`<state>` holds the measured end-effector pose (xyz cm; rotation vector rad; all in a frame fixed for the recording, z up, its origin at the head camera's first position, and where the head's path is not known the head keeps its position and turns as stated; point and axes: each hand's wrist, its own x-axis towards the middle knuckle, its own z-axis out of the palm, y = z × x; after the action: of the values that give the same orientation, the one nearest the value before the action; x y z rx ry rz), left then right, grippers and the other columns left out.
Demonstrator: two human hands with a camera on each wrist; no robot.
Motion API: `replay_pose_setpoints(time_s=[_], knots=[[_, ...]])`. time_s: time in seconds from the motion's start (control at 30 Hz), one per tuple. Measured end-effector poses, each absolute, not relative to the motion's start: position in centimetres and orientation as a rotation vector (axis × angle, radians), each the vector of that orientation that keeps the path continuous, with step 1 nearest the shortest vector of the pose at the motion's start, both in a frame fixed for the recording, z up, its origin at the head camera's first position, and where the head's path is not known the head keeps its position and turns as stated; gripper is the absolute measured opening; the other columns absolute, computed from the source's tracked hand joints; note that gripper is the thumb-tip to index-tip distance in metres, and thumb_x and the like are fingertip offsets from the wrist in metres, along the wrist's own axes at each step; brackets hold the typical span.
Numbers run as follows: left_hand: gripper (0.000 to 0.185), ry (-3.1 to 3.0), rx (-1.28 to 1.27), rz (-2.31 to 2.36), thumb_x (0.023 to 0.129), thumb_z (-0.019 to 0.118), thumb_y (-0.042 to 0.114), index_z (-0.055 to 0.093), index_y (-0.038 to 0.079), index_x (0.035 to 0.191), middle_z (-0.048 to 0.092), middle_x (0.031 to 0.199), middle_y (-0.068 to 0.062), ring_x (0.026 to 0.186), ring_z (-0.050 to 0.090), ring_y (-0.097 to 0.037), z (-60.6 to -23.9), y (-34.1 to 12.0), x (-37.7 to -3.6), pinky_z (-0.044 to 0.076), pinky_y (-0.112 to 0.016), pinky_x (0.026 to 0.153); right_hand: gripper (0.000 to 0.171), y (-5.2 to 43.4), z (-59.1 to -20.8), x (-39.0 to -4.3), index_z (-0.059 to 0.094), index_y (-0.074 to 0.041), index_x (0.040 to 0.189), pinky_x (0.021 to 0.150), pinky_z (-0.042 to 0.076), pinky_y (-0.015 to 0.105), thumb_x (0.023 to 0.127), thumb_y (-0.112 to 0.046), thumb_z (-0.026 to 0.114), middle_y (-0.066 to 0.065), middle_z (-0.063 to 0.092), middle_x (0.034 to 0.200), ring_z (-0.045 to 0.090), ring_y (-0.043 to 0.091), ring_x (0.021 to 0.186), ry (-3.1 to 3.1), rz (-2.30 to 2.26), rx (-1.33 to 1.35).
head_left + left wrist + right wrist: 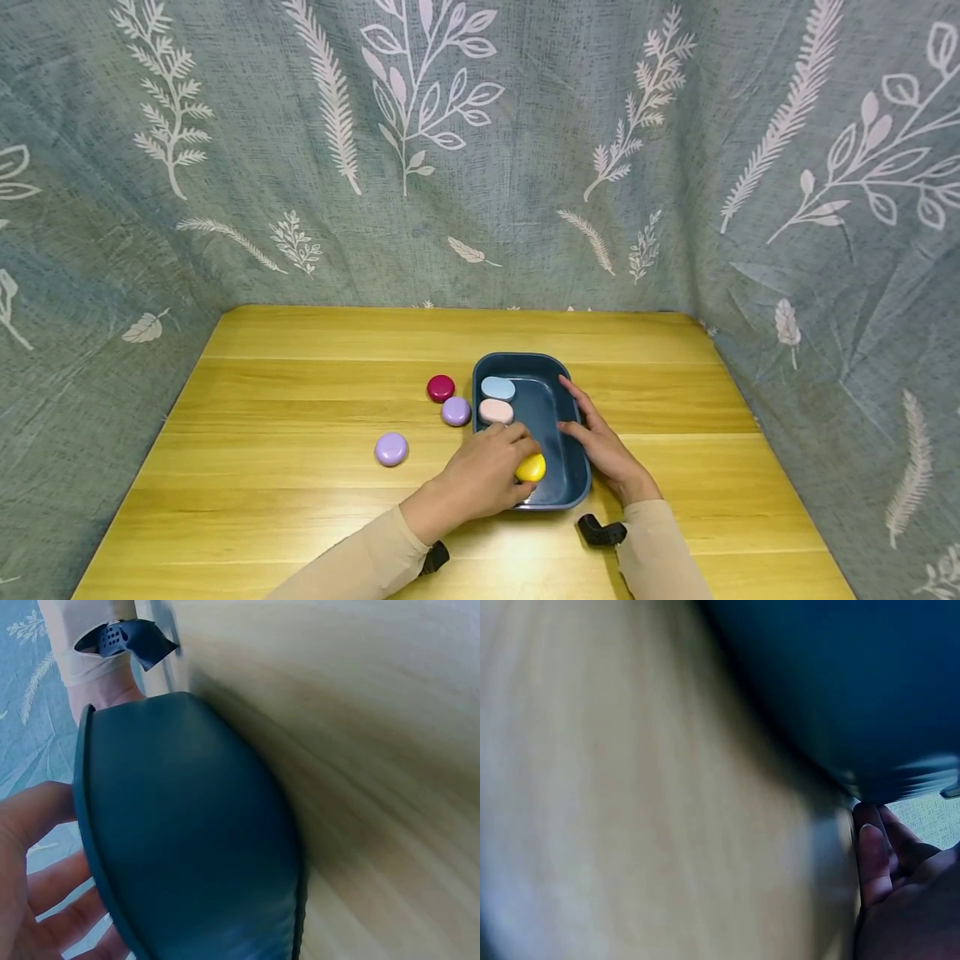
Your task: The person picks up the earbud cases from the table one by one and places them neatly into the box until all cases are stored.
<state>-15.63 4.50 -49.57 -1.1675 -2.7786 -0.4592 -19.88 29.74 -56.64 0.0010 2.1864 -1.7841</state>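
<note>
A dark blue rectangular tray [551, 492] with rounded corners stands on the table. My left hand [487, 468] reaches over its near left part and pinches a glossy yellow rounded disc [531, 468] between thumb and fingers. Inside the tray, along its left wall, lie a light blue oval piece [498, 388] and a pale pink oval piece [496, 411]; the hand hides what lies nearer. My right hand [609, 454] grips the tray's right rim, its thumb over the inner side. The left wrist view shows the tray's outer wall [187, 825] and the left hand's fingers [64, 900] beyond its rim.
Left of the tray are a dark red disc [441, 388] and a lilac disc [455, 411] close together. Another lilac disc [391, 449] lies nearer. Patterned curtains [525, 225] enclose the wooden table [300, 400] at the back and sides. Each wrist wears a black camera mount [600, 531].
</note>
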Motion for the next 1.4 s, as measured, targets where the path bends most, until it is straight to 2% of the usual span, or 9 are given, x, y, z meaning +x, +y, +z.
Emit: replay_pose_setpoints(time_s=[0.17,0.43,0.8,1.03,1.17,1.4], knots=[[0.042,-2.786,-1.156,-0.433,0.087,0.081,0.043,0.074,0.021,0.122,0.066,0.116,0.006,0.095,0.062,-0.015,-50.2,4.9,-15.6,0.054,-0.025,0.075,0.071,29.8,-56.6,-19.7,0.026,-0.055,0.158,0.125,0.022,0.061,0.104,-0.02,0.057,-0.008,0.003,0.174,0.006,0.032,0.162,2.19,-1.779,-0.001],[0.04,-2.796,-1.184,-0.399,0.088,0.082,0.04,0.074,0.021,0.122,0.066,0.117,0.004,0.094,0.06,-0.015,-50.9,5.7,-15.6,0.052,-0.024,0.08,0.07,29.9,-56.8,-19.8,0.025,-0.054,0.159,0.126,0.015,0.066,0.105,-0.021,0.056,-0.007,0.0,0.175,-0.001,0.034,0.162,2.223,-1.752,-0.014],[0.038,-2.84,-1.244,-0.354,0.087,0.084,0.036,0.075,0.022,0.12,0.068,0.113,0.006,0.093,0.06,-0.015,-51.5,6.8,-15.9,0.051,-0.024,0.082,0.071,29.8,-56.7,-19.9,0.026,-0.057,0.157,0.124,0.025,0.059,0.104,-0.02,0.058,-0.008,0.002,0.175,0.009,0.033,0.161,2.193,-1.774,0.018],[0.039,-2.857,-1.282,-0.39,0.085,0.086,0.032,0.075,0.021,0.121,0.07,0.116,0.007,0.095,0.064,-0.014,-51.6,7.2,-16.2,0.052,-0.025,0.083,0.071,29.8,-56.7,-20.0,0.026,-0.055,0.158,0.126,0.018,0.063,0.105,-0.02,0.057,-0.007,0.001,0.175,0.004,0.035,0.162,2.21,-1.76,0.012],[0.04,-2.862,-1.315,-0.417,0.086,0.086,0.03,0.075,0.02,0.122,0.071,0.118,0.007,0.1,0.067,-0.014,-51.8,7.4,-16.4,0.054,-0.025,0.086,0.07,29.7,-56.8,-20.0,0.027,-0.054,0.158,0.126,0.019,0.061,0.105,-0.02,0.057,-0.007,0.002,0.175,0.005,0.035,0.162,2.206,-1.763,0.001],[0.039,-2.862,-1.392,-0.463,0.085,0.086,0.024,0.075,0.021,0.122,0.071,0.114,0.009,0.1,0.068,-0.011,-51.9,7.7,-16.7,0.055,-0.023,0.086,0.07,29.8,-56.5,-19.9,0.027,-0.056,0.157,0.127,0.015,0.062,0.104,-0.021,0.058,-0.006,0.001,0.175,0.005,0.036,0.162,2.21,-1.753,0.011]])
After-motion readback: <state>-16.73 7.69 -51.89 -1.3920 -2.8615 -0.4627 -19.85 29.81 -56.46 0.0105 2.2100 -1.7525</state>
